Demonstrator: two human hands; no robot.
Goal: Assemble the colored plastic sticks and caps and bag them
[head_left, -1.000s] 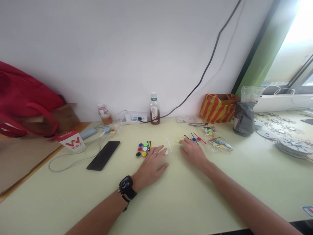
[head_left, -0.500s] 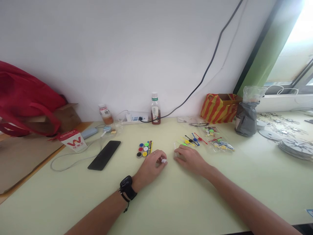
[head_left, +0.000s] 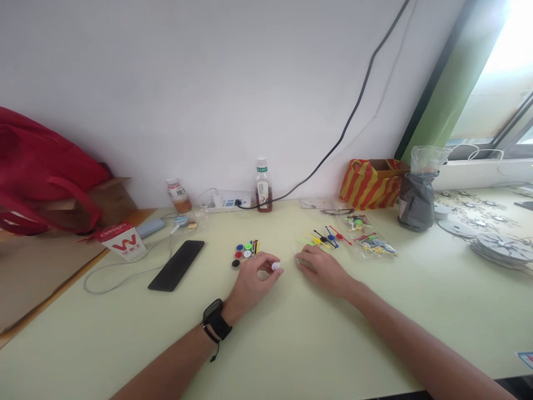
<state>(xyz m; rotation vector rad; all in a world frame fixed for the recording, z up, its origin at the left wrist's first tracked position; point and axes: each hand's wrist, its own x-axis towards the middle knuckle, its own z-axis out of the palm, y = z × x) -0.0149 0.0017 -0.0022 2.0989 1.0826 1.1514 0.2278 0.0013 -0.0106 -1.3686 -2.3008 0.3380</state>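
Between the thumb and fingers of my left hand point(head_left: 256, 279) is a small white plastic disc point(head_left: 276, 266). My right hand point(head_left: 322, 268) is a short way to the right, low over the table, its fingertips pinched on a thin white spinner arrow point(head_left: 297, 256) that is hard to make out. Partly behind my left hand lie several coloured discs point(head_left: 239, 255) and a row of thin coloured arrows point(head_left: 255, 246). Just beyond my right hand are spinners with a disc at the middle: a yellow one point(head_left: 323, 240), a blue one point(head_left: 331, 238) and a red one point(head_left: 339, 236).
Clear bags of coloured pieces point(head_left: 375, 244) lie on the right, before a striped bag point(head_left: 366, 183). A black phone point(head_left: 177, 265) and a red-white box point(head_left: 122, 243) are on the left. A bottle point(head_left: 263, 189) stands by the wall; grey discs point(head_left: 502, 248) are stacked far right.
My left hand has risen slightly and turned the white disc more toward me. The white arrow at my right fingertips, upright and plain before, now shows only faintly.
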